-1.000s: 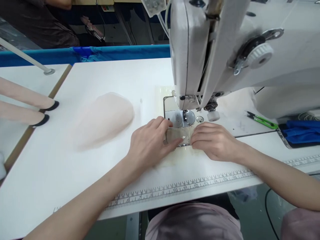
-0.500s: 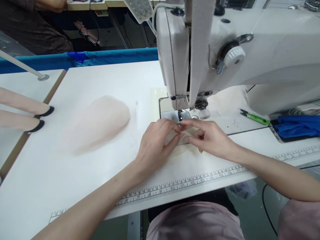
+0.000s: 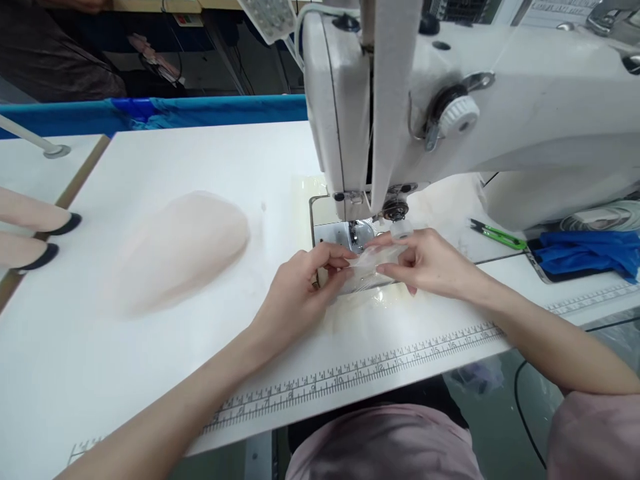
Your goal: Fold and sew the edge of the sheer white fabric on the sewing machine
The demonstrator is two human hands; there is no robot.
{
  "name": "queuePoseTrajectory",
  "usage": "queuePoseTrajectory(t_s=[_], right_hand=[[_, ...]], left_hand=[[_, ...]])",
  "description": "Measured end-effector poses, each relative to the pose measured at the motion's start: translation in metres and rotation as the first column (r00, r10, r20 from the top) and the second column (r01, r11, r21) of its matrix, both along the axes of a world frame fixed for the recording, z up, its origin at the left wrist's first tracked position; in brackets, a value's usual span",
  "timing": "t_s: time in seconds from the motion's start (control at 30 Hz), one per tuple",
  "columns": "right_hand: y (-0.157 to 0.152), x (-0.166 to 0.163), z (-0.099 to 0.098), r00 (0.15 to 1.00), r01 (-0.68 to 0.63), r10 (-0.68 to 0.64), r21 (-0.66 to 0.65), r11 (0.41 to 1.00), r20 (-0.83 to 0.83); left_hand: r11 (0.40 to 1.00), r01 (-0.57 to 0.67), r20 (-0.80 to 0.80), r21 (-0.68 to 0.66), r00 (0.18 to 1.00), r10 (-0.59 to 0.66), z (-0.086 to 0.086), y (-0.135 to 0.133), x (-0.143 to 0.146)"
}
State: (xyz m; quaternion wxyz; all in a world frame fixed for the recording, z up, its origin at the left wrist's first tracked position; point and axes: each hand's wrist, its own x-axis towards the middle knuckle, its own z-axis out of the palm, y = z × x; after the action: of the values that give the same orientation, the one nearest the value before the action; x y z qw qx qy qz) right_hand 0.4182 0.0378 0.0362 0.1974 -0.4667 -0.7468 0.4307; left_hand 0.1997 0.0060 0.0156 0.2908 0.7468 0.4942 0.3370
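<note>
Film (image 3: pixel 371 261) partly hid by fingers (image 3: pixel 331 253), sewing mach. (image 3: pixel 525 87) cut off top/R.

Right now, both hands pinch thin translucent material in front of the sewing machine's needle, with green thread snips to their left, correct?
Only the side is wrong: the head view shows the green thread snips to the right of both the left hand and the right hand. The rest stands.
</note>
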Motion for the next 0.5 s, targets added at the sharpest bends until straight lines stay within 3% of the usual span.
queuePoseTrajectory(t_s=[0.1, 0.23, 0.3, 0.43, 0.5], right_hand=[[-0.003, -0.004, 0.002, 0.996, -0.044, 0.032, -0.151, 0.987, -0.081], [-0.001, -0.006, -0.003, 0.975, -0.052, -0.002, -0.237, 0.970, -0.222], [-0.001, -0.008, -0.008, 0.959, -0.032, -0.030, -0.212, 0.977, -0.281], [-0.007, -0.015, -0.018, 0.946, 0.041, -0.058, -0.059, 0.997, -0.320], [-0.010, -0.019, -0.020, 0.954, 0.059, -0.051, 0.020, 0.998, -0.294]], left_hand=[[0.997, 0.045, 0.016, 0.061, 0.999, -0.047, -0.001, -0.003, 0.001], [0.996, 0.088, 0.062, -0.026, 0.994, -0.086, 0.000, -0.001, 0.000], [0.997, 0.073, 0.041, -0.037, 0.997, -0.072, 0.001, 0.000, 0.000], [0.984, 0.008, -0.097, 0.181, 0.995, 0.010, 0.002, -0.004, 0.005], [0.981, -0.002, -0.140, 0.196, 0.990, 0.030, 0.003, -0.008, 0.009]])
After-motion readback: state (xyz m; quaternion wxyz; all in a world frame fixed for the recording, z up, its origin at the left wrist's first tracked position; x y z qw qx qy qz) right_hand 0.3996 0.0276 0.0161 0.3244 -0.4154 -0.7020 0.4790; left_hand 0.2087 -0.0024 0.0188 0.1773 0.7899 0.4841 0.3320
